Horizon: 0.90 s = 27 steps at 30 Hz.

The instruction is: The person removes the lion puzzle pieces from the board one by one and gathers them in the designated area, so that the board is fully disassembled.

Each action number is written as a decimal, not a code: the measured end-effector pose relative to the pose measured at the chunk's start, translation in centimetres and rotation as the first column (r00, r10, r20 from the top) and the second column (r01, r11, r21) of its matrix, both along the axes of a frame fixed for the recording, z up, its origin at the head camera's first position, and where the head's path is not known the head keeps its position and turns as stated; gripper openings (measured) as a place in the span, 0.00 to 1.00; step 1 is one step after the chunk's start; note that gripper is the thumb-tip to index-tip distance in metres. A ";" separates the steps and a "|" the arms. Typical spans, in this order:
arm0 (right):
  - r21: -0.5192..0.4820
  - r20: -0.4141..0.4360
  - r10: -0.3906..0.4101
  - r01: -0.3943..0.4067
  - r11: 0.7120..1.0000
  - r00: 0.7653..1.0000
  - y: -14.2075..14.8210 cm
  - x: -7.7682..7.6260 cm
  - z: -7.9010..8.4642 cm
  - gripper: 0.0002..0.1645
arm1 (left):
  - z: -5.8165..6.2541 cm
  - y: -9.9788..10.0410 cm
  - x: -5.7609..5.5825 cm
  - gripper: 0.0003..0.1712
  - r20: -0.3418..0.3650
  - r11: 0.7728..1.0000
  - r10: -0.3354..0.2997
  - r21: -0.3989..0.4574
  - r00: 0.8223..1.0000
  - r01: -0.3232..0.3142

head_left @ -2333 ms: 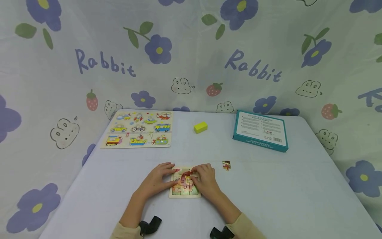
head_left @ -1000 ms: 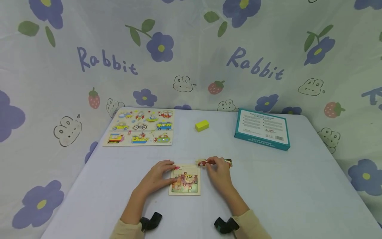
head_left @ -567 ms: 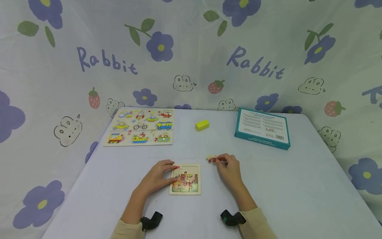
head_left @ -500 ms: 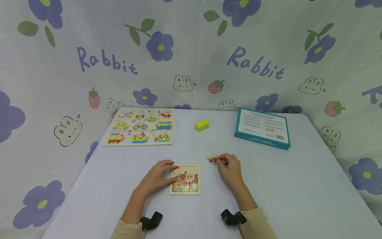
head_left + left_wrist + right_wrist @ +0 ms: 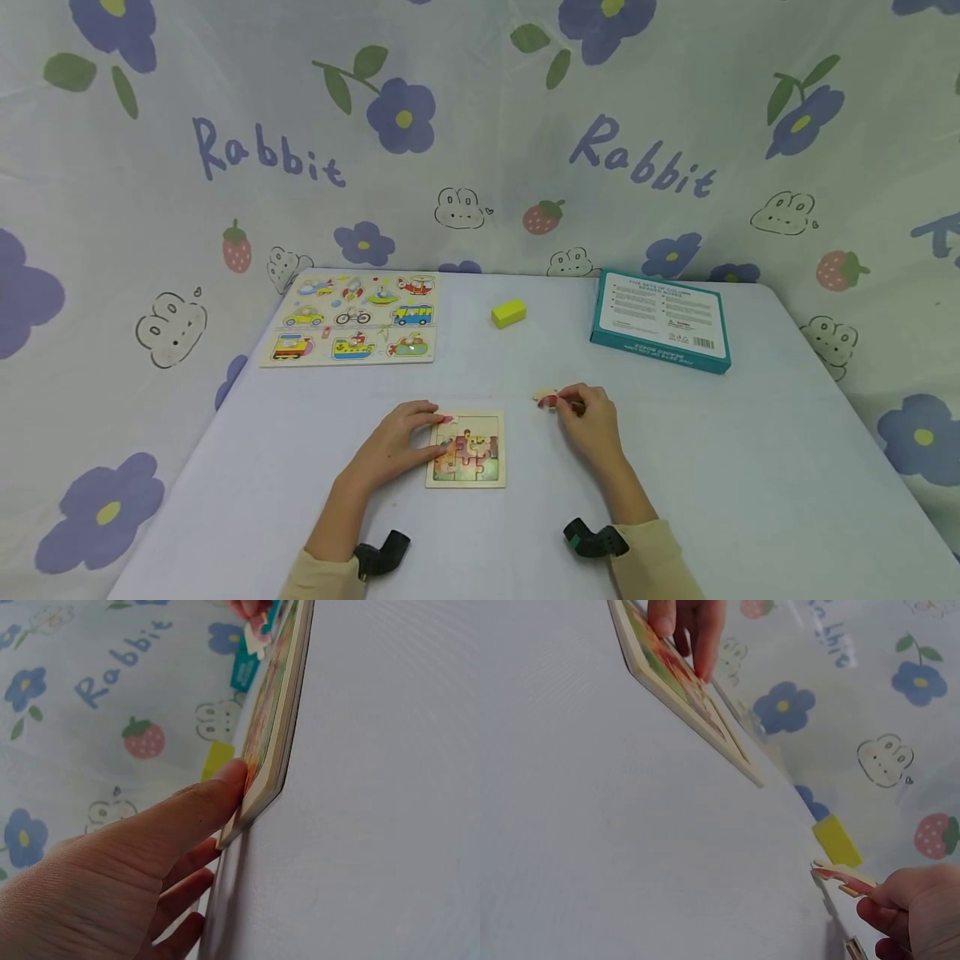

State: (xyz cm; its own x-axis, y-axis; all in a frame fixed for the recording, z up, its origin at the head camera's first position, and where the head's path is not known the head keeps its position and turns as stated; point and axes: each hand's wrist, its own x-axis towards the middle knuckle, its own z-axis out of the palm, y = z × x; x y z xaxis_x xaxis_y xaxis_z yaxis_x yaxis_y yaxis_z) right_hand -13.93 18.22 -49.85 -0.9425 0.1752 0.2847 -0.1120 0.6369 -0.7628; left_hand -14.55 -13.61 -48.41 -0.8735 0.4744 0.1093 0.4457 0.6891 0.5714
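Observation:
My left hand (image 5: 397,442) rests on the left side of a small wooden jigsaw board (image 5: 502,467), its straight thumb (image 5: 202,799) pressing the rim while other fingers touch the upper left corner. Fitted pieces fill the board's lower part; bare wood shows along its upper part. To the right, my right hand (image 5: 594,421) pinches a cream and red jigsaw piece (image 5: 546,400) between thumb and fingertips. In the right wrist view this piece (image 5: 844,877) is tilted, just over the white table. Another small piece (image 5: 856,948) lies under that hand, mostly hidden in the head view.
A wooden vehicle puzzle board (image 5: 348,321) lies at the back left of the white table (image 5: 465,550). Behind the jigsaw stands a yellow block (image 5: 508,314). At the back right is a teal and white box (image 5: 662,321). A rabbit-print cloth (image 5: 480,133) hangs behind.
The right hand has left the jigsaw board with the red piece and moved right, towards the loose piece beside it. The left hand has stayed on the board.

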 end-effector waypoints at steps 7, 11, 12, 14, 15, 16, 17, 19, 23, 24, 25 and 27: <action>0.030 0.024 0.025 -0.026 0.999 0.999 0.1 0.2 0.0 0.03 | -0.1 0.0 0.0 0.28 -0.019 1.000 -0.006 -0.003 1.000 0.006; 0.056 0.026 0.035 -0.037 0.998 0.999 0.2 0.2 -0.3 0.03 | -0.1 0.0 0.1 0.28 -0.006 1.000 -0.003 -0.009 1.000 0.003; 0.062 0.022 0.039 -0.040 0.997 0.999 0.3 0.2 -0.3 0.03 | -0.1 0.0 0.1 0.28 -0.003 1.000 -0.001 -0.010 1.000 0.001; 0.074 0.011 0.045 -0.045 0.996 0.999 0.3 0.1 -0.5 0.03 | -0.1 0.0 0.2 0.28 0.003 1.000 0.002 -0.009 1.000 -0.002; 0.080 0.006 0.047 -0.047 0.996 0.999 0.3 0.1 -0.5 0.03 | 0.0 0.0 0.2 0.28 0.004 1.000 0.003 -0.008 1.000 -0.003; 0.083 -0.001 0.049 -0.048 0.995 0.999 0.3 0.0 -0.6 0.03 | -0.1 0.0 0.2 0.28 0.004 1.000 0.004 -0.007 1.000 -0.004; 0.088 -0.008 0.051 -0.050 0.995 0.999 0.3 0.0 -0.6 0.03 | -0.1 0.0 0.2 0.28 0.003 1.000 0.004 -0.007 1.000 -0.004; 0.098 -0.022 0.057 -0.055 0.994 0.998 0.3 -0.1 -0.6 0.03 | 0.0 0.0 0.2 0.28 -0.001 1.000 0.004 -0.006 1.000 -0.004; 0.126 -0.041 0.065 -0.059 0.990 0.997 0.4 -0.2 -0.5 0.03 | 0.0 0.0 0.1 0.28 -0.009 1.000 0.003 -0.005 1.000 -0.003; 0.131 -0.046 0.065 -0.059 0.990 0.997 0.4 -0.2 -0.4 0.02 | 0.0 0.0 0.1 0.28 -0.012 1.000 0.003 -0.004 1.000 -0.003; 0.136 -0.053 0.066 -0.058 0.989 0.996 0.4 -0.2 -0.4 0.02 | 0.0 0.0 0.1 0.28 -0.013 1.000 0.003 -0.002 1.000 -0.003; 0.136 -0.068 0.070 -0.061 0.989 0.995 0.4 -0.2 -0.3 0.02 | 0.0 0.0 0.1 0.28 -0.017 1.000 0.004 -0.002 1.000 -0.004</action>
